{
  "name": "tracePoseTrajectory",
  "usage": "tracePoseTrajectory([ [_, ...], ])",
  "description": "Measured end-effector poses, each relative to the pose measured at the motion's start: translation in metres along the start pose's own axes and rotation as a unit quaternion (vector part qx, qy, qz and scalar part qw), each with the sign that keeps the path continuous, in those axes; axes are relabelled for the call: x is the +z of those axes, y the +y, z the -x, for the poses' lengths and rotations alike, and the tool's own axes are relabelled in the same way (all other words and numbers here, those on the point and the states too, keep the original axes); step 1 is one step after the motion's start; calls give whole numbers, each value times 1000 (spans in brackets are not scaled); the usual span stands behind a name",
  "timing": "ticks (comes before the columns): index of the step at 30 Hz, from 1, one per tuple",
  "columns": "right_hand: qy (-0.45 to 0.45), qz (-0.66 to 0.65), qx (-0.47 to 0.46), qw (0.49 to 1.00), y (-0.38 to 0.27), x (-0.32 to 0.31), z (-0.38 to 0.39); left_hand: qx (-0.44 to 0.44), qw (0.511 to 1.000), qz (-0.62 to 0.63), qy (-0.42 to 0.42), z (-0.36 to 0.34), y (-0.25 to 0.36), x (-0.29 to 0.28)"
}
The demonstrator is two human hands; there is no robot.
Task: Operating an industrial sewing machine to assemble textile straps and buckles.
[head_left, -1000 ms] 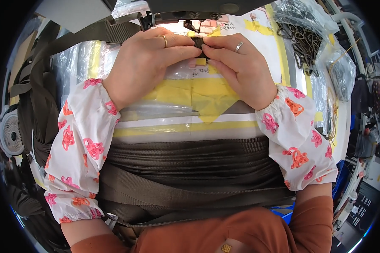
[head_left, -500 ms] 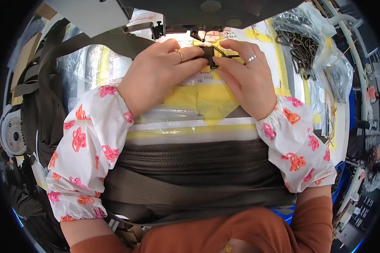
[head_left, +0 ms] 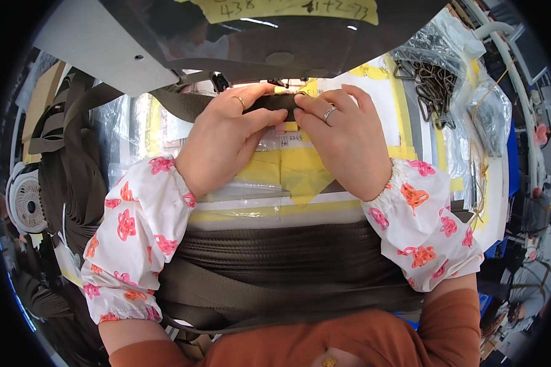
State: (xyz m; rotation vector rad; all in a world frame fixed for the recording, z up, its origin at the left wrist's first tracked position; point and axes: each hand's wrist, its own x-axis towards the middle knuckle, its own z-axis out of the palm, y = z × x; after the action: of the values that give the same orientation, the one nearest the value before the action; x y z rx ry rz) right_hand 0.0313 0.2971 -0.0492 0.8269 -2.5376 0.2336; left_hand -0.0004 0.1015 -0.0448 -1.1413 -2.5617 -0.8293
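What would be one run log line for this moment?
left hand: pinching olive-brown woven strap | right hand: pinching same strap | place: under grey sewing machine head

Webbing strap pinched by both hands: woven olive cloth, matt, finely ribbed. Strap pile near: same coarse weave, dull. Sleeve covers: thin printed cloth, smooth, matt. Counter: glossy clear plastic film, yellow tape strips, slight sheen. Machine head far: smooth painted metal, satin. Buckles far right: dark wire metal, in shiny plastic bag.
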Motion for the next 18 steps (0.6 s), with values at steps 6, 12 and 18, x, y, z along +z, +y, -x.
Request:
tracePoseTrajectory([
  [6,1,-9,13,1000,3,1,-2,32,999,-13,3,-7,-4,-1],
  [12,-5,-8,17,1000,1,-1,-2,24,1000,-15,5,-5,-7,1],
  [18,-23,38,-1,999,4,-7,-4,46,998,-19,29,-5,-8,4],
])
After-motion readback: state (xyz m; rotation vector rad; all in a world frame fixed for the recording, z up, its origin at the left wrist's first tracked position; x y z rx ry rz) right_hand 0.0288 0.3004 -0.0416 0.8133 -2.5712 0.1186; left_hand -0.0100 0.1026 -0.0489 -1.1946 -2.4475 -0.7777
